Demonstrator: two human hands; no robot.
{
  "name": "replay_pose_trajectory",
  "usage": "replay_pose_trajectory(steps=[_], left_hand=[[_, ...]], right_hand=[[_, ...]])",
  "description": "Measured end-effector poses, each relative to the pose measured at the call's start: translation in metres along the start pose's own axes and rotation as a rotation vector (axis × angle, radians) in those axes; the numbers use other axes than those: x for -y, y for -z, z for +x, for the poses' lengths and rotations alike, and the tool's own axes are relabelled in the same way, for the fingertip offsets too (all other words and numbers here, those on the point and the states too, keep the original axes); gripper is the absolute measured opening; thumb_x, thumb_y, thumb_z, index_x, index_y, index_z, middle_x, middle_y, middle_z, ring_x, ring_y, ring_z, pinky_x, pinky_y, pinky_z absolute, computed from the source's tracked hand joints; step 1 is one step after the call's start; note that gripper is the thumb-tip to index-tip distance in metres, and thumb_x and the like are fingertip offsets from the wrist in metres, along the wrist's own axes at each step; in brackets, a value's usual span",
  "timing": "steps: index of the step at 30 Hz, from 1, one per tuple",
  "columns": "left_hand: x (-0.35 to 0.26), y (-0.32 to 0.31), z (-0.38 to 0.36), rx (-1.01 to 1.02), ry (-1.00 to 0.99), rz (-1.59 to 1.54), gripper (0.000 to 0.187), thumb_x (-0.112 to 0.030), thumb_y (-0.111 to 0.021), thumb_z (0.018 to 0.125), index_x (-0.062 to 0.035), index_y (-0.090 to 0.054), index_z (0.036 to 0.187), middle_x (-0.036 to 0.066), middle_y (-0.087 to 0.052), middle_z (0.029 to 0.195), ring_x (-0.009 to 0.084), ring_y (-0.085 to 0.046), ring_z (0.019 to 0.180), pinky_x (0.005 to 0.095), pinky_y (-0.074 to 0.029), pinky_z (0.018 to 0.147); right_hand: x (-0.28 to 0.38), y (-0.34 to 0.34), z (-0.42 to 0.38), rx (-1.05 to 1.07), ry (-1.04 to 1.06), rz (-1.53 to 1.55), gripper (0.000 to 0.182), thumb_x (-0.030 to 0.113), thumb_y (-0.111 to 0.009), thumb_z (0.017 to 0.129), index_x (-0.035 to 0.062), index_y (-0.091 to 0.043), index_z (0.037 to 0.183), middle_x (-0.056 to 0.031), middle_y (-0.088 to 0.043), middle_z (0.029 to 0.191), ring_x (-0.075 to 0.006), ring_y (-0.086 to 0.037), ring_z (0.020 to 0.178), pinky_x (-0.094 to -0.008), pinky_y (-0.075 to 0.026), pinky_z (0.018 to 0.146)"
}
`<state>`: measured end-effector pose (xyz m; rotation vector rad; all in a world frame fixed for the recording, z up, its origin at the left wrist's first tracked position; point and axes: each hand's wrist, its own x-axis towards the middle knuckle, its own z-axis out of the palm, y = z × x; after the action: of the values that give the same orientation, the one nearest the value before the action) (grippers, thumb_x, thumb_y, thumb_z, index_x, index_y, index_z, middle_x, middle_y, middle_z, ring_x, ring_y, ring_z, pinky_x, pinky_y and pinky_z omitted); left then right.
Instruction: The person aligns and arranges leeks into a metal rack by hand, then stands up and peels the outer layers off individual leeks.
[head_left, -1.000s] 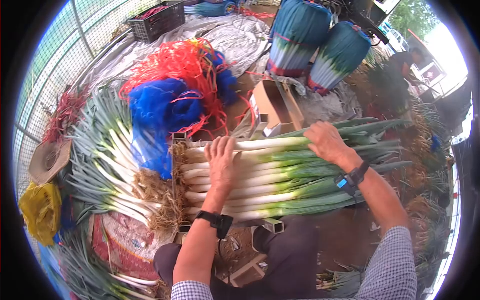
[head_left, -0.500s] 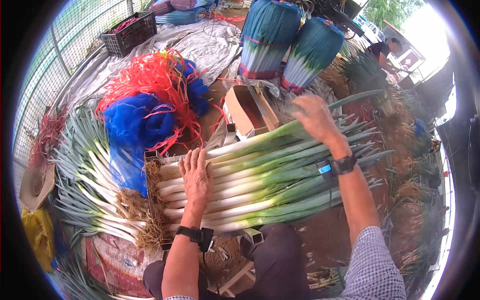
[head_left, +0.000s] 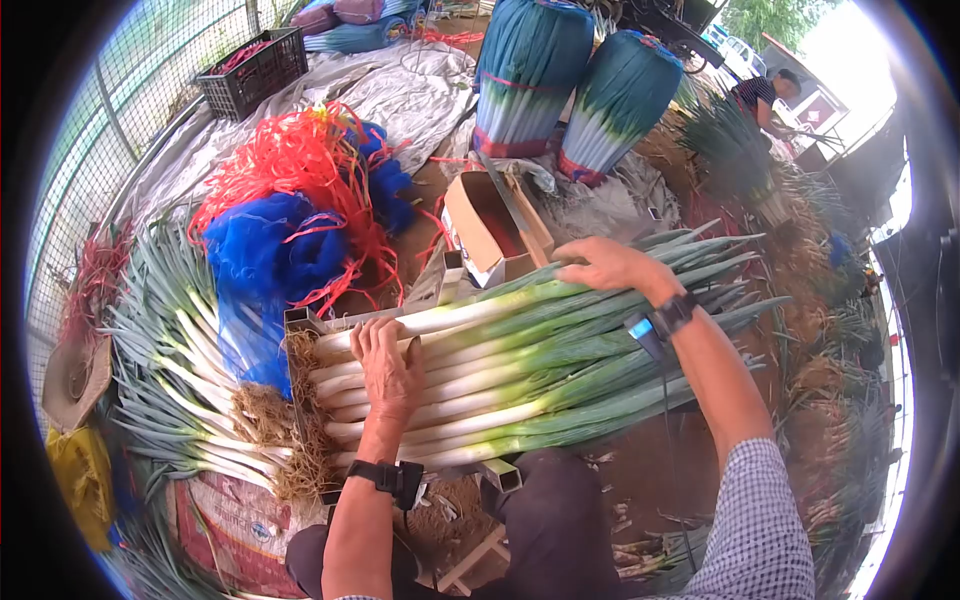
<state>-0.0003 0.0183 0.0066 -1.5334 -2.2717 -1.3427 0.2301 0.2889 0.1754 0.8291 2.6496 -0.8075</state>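
Several long green onions (head_left: 480, 375) lie side by side across a metal frame (head_left: 503, 474), roots at the left and green leaves at the right. My left hand (head_left: 387, 370) rests on the white stems near the roots, its fingers bent and slightly apart. My right hand (head_left: 610, 268) lies on the green part of the topmost onion, thumb side down; whether its fingers grip a leaf is hard to make out. More onions (head_left: 190, 350) with roots lie left of the frame.
Blue netting (head_left: 275, 245) and red ribbons (head_left: 270, 165) are heaped behind the roots. A cardboard box (head_left: 487, 225) stands beyond the onions. Two wrapped bundles (head_left: 525, 80) (head_left: 622, 105) stand farther back, near a black crate (head_left: 253, 72). A person (head_left: 765, 95) is at the far right.
My right hand has come down and to the left onto the leaves. My left hand's fingers have bent and shifted slightly down. A leaf raised at the right before now lies lower.
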Motion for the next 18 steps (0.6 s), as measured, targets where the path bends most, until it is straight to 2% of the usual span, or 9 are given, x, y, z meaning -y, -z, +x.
replay_pose_trajectory(steps=[1,2,5,6,9,12,15,18], left_hand=[[0.0,0.0,0.0,0.005,-0.013,-0.003,0.037,-0.008,-0.072,0.081,-0.0026,-0.054,0.113,0.017,-0.06,0.12,0.0384,-0.05,0.123,0.0546,-0.026,0.116],[0.002,0.001,0.0,0.007,-0.021,-0.001,0.038,-0.008,-0.072,0.081,-0.0023,-0.054,0.113,0.017,-0.06,0.12,0.0389,-0.05,0.123,0.0546,-0.026,0.116],[0.002,0.005,-0.002,-0.009,-0.03,-0.007,0.04,-0.008,-0.072,0.082,-0.0013,-0.052,0.116,0.019,-0.059,0.12,0.0403,-0.05,0.122,0.055,-0.026,0.115],[0.0,0.005,-0.001,-0.014,-0.03,-0.008,0.041,-0.008,-0.071,0.082,-0.0012,-0.052,0.117,0.019,-0.059,0.12,0.0402,-0.05,0.122,0.0551,-0.027,0.115],[-0.003,0.005,0.001,-0.021,-0.043,0.003,0.045,-0.008,-0.071,0.082,-0.0006,-0.052,0.123,0.02,-0.058,0.121,0.0401,-0.049,0.122,0.0554,-0.027,0.115],[-0.004,0.006,0.002,-0.013,-0.054,0.02,0.048,-0.008,-0.071,0.082,-0.0006,-0.053,0.126,0.02,-0.058,0.123,0.0399,-0.049,0.123,0.0554,-0.028,0.115],[-0.003,0.007,0.001,-0.001,-0.071,0.014,0.05,-0.008,-0.071,0.082,-0.0012,-0.053,0.128,0.019,-0.057,0.124,0.0398,-0.048,0.124,0.0555,-0.028,0.115],[0.001,0.006,0.0,0.011,-0.076,0.031,0.051,-0.009,-0.07,0.082,-0.0023,-0.053,0.129,0.019,-0.057,0.125,0.0397,-0.048,0.125,0.0555,-0.027,0.116]], right_hand=[[0.0,0.0,0.008,0.043,0.007,-0.003,0.056,0.041,-0.066,0.09,-0.0028,-0.067,0.125,-0.0264,-0.066,0.127,-0.0394,-0.063,0.117,-0.0423,-0.048,0.101],[-0.012,-0.011,0.019,0.032,0.056,-0.177,0.063,0.043,-0.067,0.086,-0.0045,-0.066,0.127,-0.0293,-0.066,0.125,-0.0401,-0.064,0.114,-0.0422,-0.049,0.098],[-0.011,-0.014,0.026,0.109,0.024,-0.136,0.067,0.045,-0.069,0.082,-0.0049,-0.065,0.126,-0.0285,-0.067,0.121,-0.0375,-0.065,0.111,-0.041,-0.049,0.097],[-0.007,-0.009,0.022,0.108,0.02,-0.071,0.068,0.043,-0.072,0.077,-0.0062,-0.065,0.124,-0.0261,-0.068,0.117,-0.0355,-0.066,0.108,-0.0402,-0.05,0.097],[0.007,0.0,0.01,0.135,0.007,-0.071,0.07,0.041,-0.075,0.074,-0.0073,-0.063,0.123,-0.0236,-0.068,0.115,-0.0351,-0.066,0.105,-0.0408,-0.051,0.093],[0.013,0.004,0.008,0.136,0.013,-0.066,0.065,0.037,-0.076,0.078,-0.0059,-0.064,0.126,-0.0235,-0.068,0.119,-0.0352,-0.065,0.11,-0.041,-0.05,0.094],[0.011,-0.003,0.014,0.155,0.1,-0.113,0.061,0.033,-0.074,0.078,-0.0069,-0.065,0.123,-0.026,-0.069,0.12,-0.0357,-0.067,0.107,-0.0403,-0.051,0.092],[0.023,0.002,0.014,0.175,0.048,-0.178,0.051,0.028,-0.069,0.082,-0.0082,-0.067,0.118,-0.0263,-0.072,0.113,-0.0358,-0.069,0.1,-0.0409,-0.052,0.088]])
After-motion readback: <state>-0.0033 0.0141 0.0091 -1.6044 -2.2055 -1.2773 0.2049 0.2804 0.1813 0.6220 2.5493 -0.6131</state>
